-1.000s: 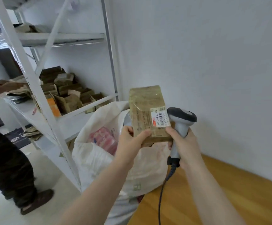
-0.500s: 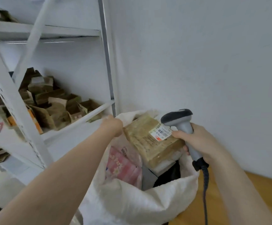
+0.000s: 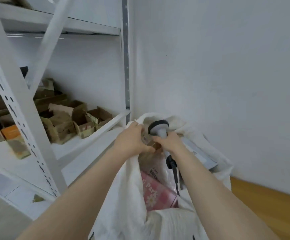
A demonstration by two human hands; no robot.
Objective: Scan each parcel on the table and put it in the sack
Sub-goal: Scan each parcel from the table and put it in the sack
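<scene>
A white sack [image 3: 127, 196] stands open below me, between the shelf rack and the wooden table. My left hand [image 3: 132, 141] grips its far left rim. My right hand [image 3: 171, 143] holds a grey barcode scanner [image 3: 158, 126] upright over the sack's mouth, its black cable hanging into the sack. Between the two hands only a corner of the brown parcel [image 3: 155, 146] shows, low in the mouth. Deeper inside lie a pink patterned parcel [image 3: 158, 193] and a flat grey parcel [image 3: 198, 153].
A white metal shelf rack [image 3: 19, 104] fills the left side, with several opened cardboard boxes [image 3: 63, 122] on its middle shelf. A white wall rises close behind the sack. The wooden table [image 3: 270, 210] shows at the lower right.
The brown parcel went from my left hand, held up by the scanner, down into the sack's mouth. My left hand let go of it and took the sack's rim. My view has tilted down.
</scene>
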